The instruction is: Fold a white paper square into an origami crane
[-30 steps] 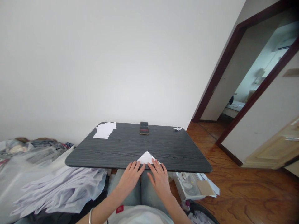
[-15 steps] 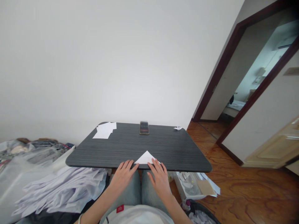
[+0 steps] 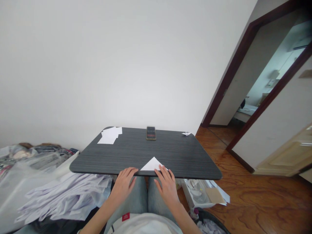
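A white folded paper triangle lies at the front edge of the dark wood-grain table, its point towards the far side. My right hand rests at the table's front edge, with its fingertips on the triangle's right corner. My left hand lies flat-fingered on the same edge, just left of the triangle and apart from it. A small stack of white paper sheets sits at the far left of the table. A phone stands at the far edge, and a small white origami crane sits at the far right corner.
A heap of white folded sheets in plastic lies left of my lap. On the floor to the right are an open box of papers and a black bin holding white scraps. Wooden flooring and a doorway lie beyond.
My left hand has slid left along the table edge, away from the triangle. The right hand and the paper have stayed in nearly the same place.
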### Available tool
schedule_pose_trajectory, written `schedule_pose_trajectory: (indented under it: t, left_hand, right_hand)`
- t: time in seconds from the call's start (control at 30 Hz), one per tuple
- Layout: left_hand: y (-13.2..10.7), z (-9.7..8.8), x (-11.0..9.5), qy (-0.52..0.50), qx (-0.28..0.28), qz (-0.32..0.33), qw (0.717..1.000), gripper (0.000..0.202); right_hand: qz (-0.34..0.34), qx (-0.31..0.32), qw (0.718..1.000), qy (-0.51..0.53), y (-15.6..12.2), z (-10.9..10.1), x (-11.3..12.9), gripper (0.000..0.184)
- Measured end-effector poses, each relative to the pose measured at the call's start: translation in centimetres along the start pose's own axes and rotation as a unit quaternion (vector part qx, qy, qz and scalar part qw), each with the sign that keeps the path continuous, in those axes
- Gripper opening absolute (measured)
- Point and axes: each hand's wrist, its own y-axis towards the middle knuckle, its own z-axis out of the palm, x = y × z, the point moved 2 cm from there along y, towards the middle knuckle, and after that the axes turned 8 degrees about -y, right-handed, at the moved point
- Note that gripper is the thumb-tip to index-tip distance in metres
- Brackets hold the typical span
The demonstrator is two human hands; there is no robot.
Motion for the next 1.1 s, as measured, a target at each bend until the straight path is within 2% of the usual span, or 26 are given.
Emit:
schedule_pose_trajectory:
  t: [0.07,0.27,0.4,0.53,0.7,0.8,0.9,0.97,1.03,1.1]
  left_hand:
    - [0.6,0.1,0.0,-0.041,-0.020,-0.031,0.998,0.025]
    - [2.8,1.1,-0.3,-0.071,-0.015,-0.078,0.994,0.016]
    - [3.5,1.5,-0.3,-0.094,-0.002,-0.086,0.992,0.013]
    - [3.8,1.6,-0.6,-0.083,0.008,-0.052,0.995,0.028]
    - [4.0,2.0,-1.2,-0.058,0.056,0.042,0.996,0.022]
    - [3.8,2.2,-1.3,-0.031,0.055,0.105,0.993,0.020]
    - [3.3,2.3,-1.1,-0.003,0.027,0.157,0.987,0.019]
    - [2.8,1.9,-1.0,0.010,-0.011,0.175,0.985,0.020]
    - [2.4,1.4,-0.9,0.010,-0.062,0.182,0.981,0.020]
    - [2.1,0.7,-0.9,0.001,-0.113,0.185,0.976,0.019]
  right_hand:
    - [0.001,-0.009,1.000,-0.001,0.0,0.0,0.2,0.035]
    - [0.001,-0.039,0.999,0.018,-0.3,-0.5,0.9,0.032]
    - [-0.002,-0.036,0.999,0.038,0.0,-0.4,0.3,0.032]
    - [-0.002,-0.051,0.997,0.061,0.5,-0.1,-0.6,0.025]
    - [-0.010,-0.067,0.992,0.107,0.6,-0.2,-0.9,0.021]
    - [-0.006,-0.075,0.989,0.128,0.4,-0.2,-1.0,0.020]
    - [-0.003,-0.103,0.982,0.159,0.3,-0.4,-1.2,0.016]
    - [0.031,-0.124,0.972,0.197,0.5,-0.8,-1.6,0.017]
    - [0.110,-0.127,0.951,0.260,0.8,-1.4,-2.2,0.026]
    - [0.191,-0.096,0.911,0.353,1.3,-2.1,-2.6,0.033]
